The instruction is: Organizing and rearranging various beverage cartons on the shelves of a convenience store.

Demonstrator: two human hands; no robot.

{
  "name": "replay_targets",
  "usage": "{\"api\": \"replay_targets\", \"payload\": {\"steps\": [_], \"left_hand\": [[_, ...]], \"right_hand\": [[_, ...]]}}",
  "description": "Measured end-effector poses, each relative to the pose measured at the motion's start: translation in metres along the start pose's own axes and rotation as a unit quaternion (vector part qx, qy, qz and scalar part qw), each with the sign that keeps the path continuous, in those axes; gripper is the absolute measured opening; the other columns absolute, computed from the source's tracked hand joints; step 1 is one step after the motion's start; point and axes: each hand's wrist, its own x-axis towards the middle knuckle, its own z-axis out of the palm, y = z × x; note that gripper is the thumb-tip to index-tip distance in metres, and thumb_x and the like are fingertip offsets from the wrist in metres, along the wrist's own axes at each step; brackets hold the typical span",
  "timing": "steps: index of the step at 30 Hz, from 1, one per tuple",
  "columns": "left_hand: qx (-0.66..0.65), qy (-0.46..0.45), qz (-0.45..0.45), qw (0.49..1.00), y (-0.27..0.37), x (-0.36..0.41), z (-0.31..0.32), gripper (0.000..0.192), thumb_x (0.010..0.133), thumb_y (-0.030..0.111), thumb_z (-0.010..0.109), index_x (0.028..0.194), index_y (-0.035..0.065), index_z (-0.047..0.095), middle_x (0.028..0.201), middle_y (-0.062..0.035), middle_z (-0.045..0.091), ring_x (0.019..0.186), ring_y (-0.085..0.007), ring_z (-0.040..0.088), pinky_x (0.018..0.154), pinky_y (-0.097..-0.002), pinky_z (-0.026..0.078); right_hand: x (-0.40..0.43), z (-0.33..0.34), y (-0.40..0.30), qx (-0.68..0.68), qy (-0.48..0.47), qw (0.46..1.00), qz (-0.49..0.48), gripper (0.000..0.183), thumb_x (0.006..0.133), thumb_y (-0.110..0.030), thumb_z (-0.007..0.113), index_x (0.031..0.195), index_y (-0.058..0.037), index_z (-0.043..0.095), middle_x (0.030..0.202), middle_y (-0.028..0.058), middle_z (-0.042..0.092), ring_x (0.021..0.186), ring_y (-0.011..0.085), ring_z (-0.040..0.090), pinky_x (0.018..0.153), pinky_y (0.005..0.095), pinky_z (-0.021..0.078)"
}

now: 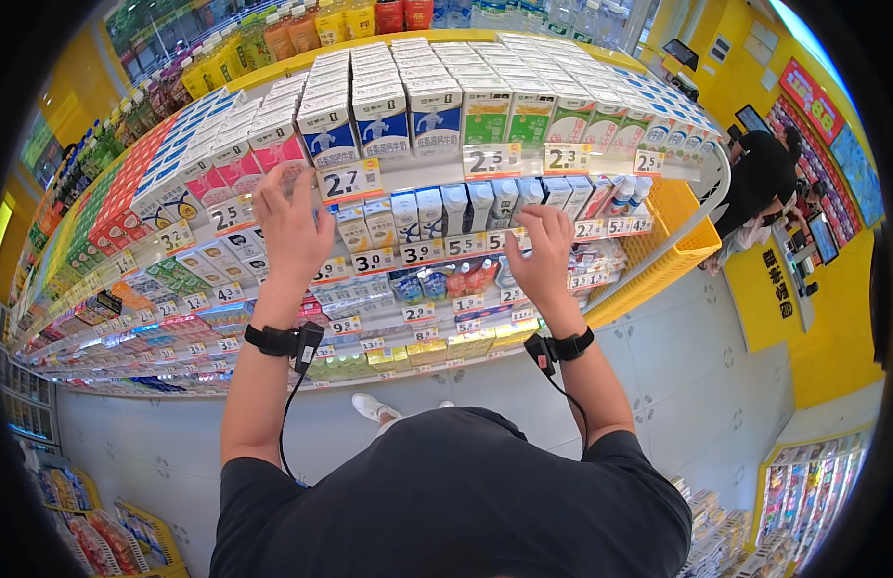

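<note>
In front of a stocked shop shelf, my left hand (294, 227) is raised with its fingers apart and nothing held. Its fingertips overlap the lower fronts of pink-and-white milk cartons (279, 144); whether they touch, I cannot tell. Just right of it are blue-and-white milk cartons (331, 141) and a large price tag (350, 180). My right hand (544, 249), also holding nothing, has its thumb spread from curled fingers. It hovers before the second tier, close to capped drink cartons (504, 202) and a row of price tags (466, 246). Green-and-white cartons (484, 119) fill the top tier between the hands.
A yellow plastic basket (663, 238) hangs at the shelf's right end beside a curved rail (719, 180). Bottled drinks (331, 25) line the back. People (764, 166) stand by a yellow counter (764, 289) at right. Grey tiled floor (677, 361) lies below; more displays (114, 535) stand behind me.
</note>
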Motion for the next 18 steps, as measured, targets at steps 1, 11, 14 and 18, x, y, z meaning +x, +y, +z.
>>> {"api": "replay_targets", "payload": {"steps": [1,11,14,18], "left_hand": [[0.014,0.001,0.004,1.000,0.003,0.000,0.001,0.060,0.073,0.009,0.064,0.131,0.0037,0.050,0.129,-0.0162,0.041,0.122,-0.0369,0.037,0.101,-0.0502,0.032],[0.055,-0.093,-0.008,0.994,0.054,-0.038,0.012,0.075,0.078,0.018,0.068,0.145,0.0033,0.038,0.143,-0.0225,0.032,0.135,-0.0437,0.027,0.112,-0.0569,0.022],[0.054,-0.097,-0.004,0.994,0.055,-0.045,0.021,0.077,0.079,0.021,0.070,0.146,0.0028,0.035,0.145,-0.0228,0.030,0.136,-0.0462,0.025,0.112,-0.0583,0.021],[-0.027,-0.051,-0.002,0.998,0.045,-0.050,0.022,0.063,0.080,0.020,0.069,0.136,0.0032,0.047,0.140,-0.0195,0.039,0.131,-0.0409,0.034,0.110,-0.0534,0.027]], "right_hand": [[-0.013,-0.004,0.009,-0.004,-0.011,1.000,0.020,0.027,0.073,-0.009,0.070,0.098,-0.0059,0.062,0.106,0.0084,0.061,0.104,0.0301,0.053,0.091,0.0445,0.0367],[-0.155,-0.058,0.078,-0.010,-0.095,0.984,0.154,0.022,0.075,-0.007,0.070,0.094,-0.0047,0.060,0.097,0.0111,0.061,0.092,0.0325,0.057,0.081,0.0438,0.0417],[-0.184,-0.066,0.093,0.004,-0.093,0.980,0.175,0.019,0.077,-0.005,0.069,0.093,-0.0030,0.060,0.092,0.0116,0.061,0.084,0.0309,0.059,0.075,0.0420,0.0450],[-0.215,-0.064,0.099,0.054,-0.102,0.964,0.241,0.017,0.079,-0.004,0.069,0.093,-0.0012,0.060,0.089,0.0120,0.061,0.077,0.0270,0.060,0.069,0.0388,0.0471]]}}
